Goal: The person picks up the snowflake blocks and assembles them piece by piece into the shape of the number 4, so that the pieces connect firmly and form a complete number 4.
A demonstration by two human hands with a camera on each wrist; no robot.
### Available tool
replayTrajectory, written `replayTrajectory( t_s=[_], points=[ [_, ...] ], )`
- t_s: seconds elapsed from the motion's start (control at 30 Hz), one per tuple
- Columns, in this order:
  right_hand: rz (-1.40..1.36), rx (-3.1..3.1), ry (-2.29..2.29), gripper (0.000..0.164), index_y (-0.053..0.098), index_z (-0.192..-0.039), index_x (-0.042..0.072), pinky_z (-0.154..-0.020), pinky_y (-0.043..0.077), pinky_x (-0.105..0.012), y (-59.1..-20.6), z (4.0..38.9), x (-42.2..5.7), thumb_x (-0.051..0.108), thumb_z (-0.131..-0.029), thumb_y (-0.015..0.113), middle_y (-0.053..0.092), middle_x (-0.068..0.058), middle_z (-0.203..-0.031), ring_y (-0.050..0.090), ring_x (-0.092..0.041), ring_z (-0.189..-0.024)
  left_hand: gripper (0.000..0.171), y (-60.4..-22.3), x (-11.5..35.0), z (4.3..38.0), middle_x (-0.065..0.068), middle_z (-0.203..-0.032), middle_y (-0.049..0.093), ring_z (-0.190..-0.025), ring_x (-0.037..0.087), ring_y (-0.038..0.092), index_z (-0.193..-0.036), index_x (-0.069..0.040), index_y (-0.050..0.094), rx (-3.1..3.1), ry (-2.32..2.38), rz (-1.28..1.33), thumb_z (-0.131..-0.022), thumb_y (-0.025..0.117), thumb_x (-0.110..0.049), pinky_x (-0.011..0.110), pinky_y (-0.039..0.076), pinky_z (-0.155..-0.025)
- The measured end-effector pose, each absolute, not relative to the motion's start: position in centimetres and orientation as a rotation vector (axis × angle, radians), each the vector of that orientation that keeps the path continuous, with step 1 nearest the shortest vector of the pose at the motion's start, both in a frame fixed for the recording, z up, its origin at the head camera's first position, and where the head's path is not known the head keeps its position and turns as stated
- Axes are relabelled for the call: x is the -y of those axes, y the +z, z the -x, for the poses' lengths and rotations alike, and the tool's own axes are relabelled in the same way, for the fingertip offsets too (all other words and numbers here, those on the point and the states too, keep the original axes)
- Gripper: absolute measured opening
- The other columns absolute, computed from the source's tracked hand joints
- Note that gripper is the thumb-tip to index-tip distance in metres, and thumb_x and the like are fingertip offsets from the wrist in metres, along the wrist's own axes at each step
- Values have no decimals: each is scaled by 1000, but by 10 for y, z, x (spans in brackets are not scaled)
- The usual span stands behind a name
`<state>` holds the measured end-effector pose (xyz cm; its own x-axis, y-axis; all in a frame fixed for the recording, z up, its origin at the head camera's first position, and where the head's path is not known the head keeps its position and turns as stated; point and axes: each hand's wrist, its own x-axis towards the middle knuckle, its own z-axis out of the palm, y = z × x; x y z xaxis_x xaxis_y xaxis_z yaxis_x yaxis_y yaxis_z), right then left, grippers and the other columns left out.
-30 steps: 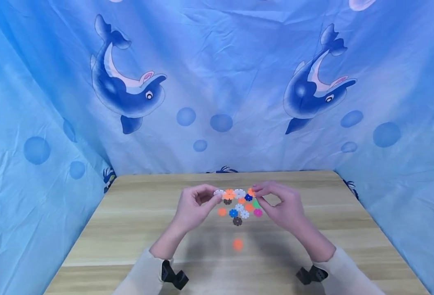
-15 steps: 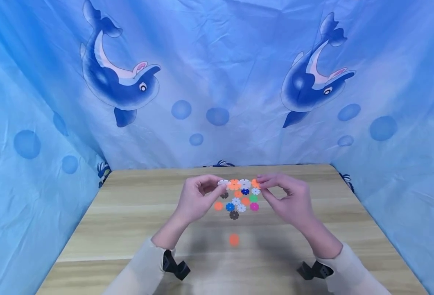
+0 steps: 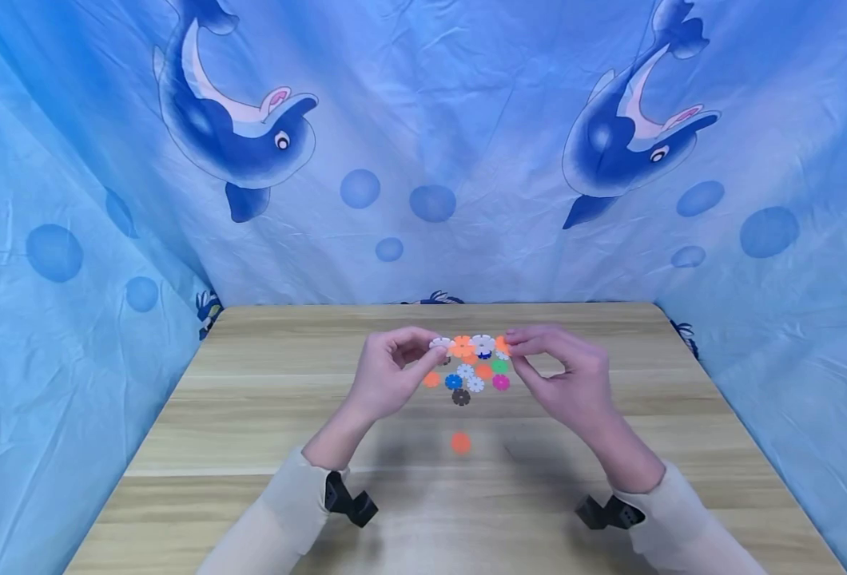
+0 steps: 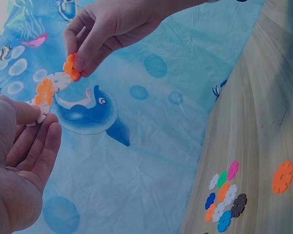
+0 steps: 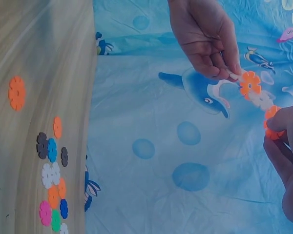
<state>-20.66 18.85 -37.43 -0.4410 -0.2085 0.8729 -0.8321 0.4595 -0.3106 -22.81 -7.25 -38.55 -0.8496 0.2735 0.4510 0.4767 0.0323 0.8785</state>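
In the head view, a short chain of interlocking snowflake discs is held up over the table between both hands. It runs white, orange, white and orange from left to right. My left hand pinches the white end disc between thumb and fingers, covering part of it. At the other end, the thumb and fingertips of my right hand grip the orange disc. Both wrist views show the chain joined edge to edge, with notched, petal-like rims.
Several loose discs lie grouped on the wooden table below the chain, among them a dark brown disc, a pink disc and a green disc. A single orange disc lies nearer. Blue dolphin-print cloth surrounds the table.
The head view has tilted slightly downward. Both hands keep their hold on the chain, which has shifted a little to the right over the loose discs.
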Motion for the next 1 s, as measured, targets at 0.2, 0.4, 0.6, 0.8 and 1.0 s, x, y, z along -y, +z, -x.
replayTrajectory(
  t_s=[0.2,0.4,0.6,0.8,1.0],
  points=[
    [-902,1895,945,33,80,-88,7,-102,56,-13,-376,206,-188,-18,-69,87,82,-10,-96,80,-30,-92,12,-387,70,227,23,-96,79,-85,16,80,-105,5,78,2116,-1932,796,-95,77,0,30,67,-86],
    [-950,1842,906,28,82,-88,5,-99,58,-17,-381,206,-188,-15,-70,89,83,-11,-97,81,-31,-91,10,-390,71,222,23,-96,80,-85,15,80,-103,5,79,2115,-1909,801,-95,77,0,30,67,-86],
    [-998,1806,897,14,83,-88,3,-100,58,-18,-388,204,-190,-5,-80,89,83,-12,-96,81,-33,-89,8,-394,71,218,16,-96,82,-85,9,79,-101,0,81,2182,-1827,783,-95,79,-5,26,66,-86],
    [-1008,1804,892,20,83,-87,3,-98,59,-18,-389,207,-191,18,-99,78,83,-12,-94,81,-32,-89,6,-395,68,220,13,-94,82,-85,13,79,-99,-2,82,2163,-1764,827,-94,80,-5,27,66,-90],
    [-1015,1776,879,26,83,-88,4,-99,59,-18,-387,209,-189,24,-102,74,83,-13,-93,81,-31,-88,7,-396,69,219,18,-93,81,-84,13,78,-100,2,80,2089,-1823,862,-94,79,0,28,67,-88]
  ],
)
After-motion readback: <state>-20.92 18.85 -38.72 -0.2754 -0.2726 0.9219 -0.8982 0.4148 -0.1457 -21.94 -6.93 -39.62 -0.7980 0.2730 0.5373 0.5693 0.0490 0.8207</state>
